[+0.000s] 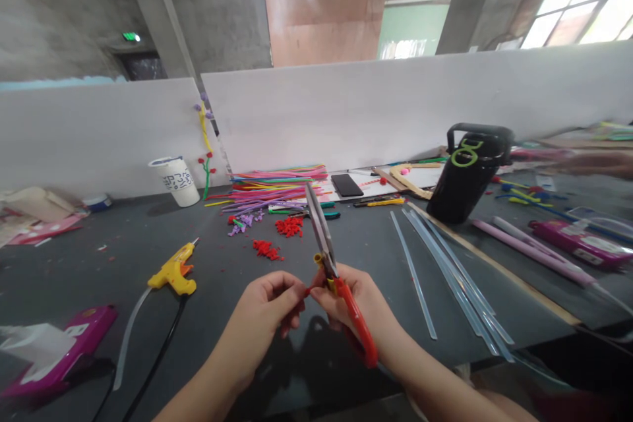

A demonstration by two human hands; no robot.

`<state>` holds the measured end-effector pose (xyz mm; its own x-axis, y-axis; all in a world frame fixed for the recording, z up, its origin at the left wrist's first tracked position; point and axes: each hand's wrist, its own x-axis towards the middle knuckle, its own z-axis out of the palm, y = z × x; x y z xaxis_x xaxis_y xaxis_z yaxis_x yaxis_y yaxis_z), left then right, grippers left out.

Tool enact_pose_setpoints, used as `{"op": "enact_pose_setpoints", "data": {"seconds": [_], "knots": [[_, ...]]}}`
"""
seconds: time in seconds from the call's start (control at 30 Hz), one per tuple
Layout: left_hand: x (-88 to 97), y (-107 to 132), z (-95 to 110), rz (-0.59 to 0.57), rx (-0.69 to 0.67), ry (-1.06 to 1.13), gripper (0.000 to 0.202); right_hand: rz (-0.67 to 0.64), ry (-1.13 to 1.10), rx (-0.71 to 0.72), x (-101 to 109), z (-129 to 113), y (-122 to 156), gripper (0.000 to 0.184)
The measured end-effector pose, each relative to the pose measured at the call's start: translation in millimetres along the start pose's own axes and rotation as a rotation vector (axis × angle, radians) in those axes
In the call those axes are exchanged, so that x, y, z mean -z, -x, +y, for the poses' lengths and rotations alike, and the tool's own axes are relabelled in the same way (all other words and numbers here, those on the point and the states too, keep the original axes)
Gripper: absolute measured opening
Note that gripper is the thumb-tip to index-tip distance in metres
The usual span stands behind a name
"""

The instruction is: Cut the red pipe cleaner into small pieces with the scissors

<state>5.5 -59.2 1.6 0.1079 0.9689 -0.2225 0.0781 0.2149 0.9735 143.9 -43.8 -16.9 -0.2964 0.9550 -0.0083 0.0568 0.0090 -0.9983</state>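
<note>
My right hand [361, 297] holds a pair of scissors [352, 310] with red handles, its blades pointing up and away from me. My left hand [270, 310] is closed in a pinch on a small red piece [307, 291], and the right fingertips meet it from the other side. Most of that piece is hidden by the fingers. Beyond the hands lie two piles of short red bits [267, 250] and a pile of purple bits [244, 223]. A bundle of coloured pipe cleaners [277, 188] rests at the back.
On the left are a yellow glue gun [174, 270], a purple power strip [69, 349] and a white cup [175, 181]. Clear glue sticks [450, 277], a black bottle [467, 175] and a pink rod-like tool [534, 254] are on the right. A phone [347, 185] lies behind; another person's hand [601, 165] is far right.
</note>
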Motion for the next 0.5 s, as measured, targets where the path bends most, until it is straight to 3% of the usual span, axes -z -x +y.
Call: {"op": "enact_pose_setpoints", "data": {"seconds": [0.3, 0.5], "knots": [[2.8, -0.4, -4.1, -0.019, -0.115, -0.285, 0.015, 0.026, 0.077, 0.064, 0.9, 9.1, -2.3, 0.005], [1.5, -1.0, -3.3, -0.015, -0.079, -0.314, 0.013, 0.067, 0.197, 0.121, 1.2, 7.9, -2.2, 0.004]]}}
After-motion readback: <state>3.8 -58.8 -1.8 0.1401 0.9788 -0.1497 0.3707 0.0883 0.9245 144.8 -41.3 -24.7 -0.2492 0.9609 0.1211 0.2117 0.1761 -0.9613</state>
